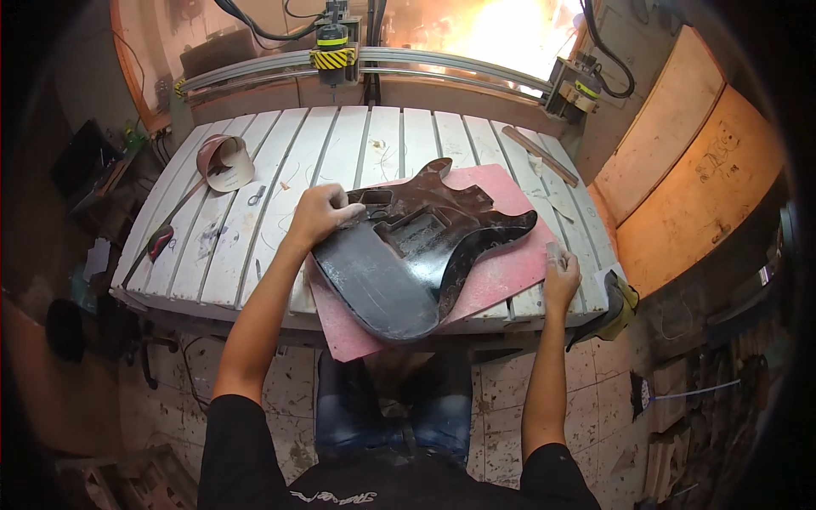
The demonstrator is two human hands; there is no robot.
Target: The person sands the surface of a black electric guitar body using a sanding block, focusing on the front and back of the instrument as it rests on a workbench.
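Note:
A dark, glossy electric guitar body [408, 272] with dull, dusty patches lies on a pink board [518, 263]. Its horns point away from me, and its rounded end reaches past the near table edge. My left hand [319, 217] is closed on the body's left edge, its thumb resting on the top face near a recess. Off the body's right side, my right hand [562, 279] pinches a small greyish piece of sandpaper [554, 252]. That hand is apart from the guitar body, above the right part of the board and table.
The board rests on a white slatted table [272, 153]. A rolled sanding belt [225, 163] stands at the far left, near a cable with a red-black piece [160, 242]. A wooden strip [540, 155] lies far right. Behind, a machine gantry [425, 66] spans the table.

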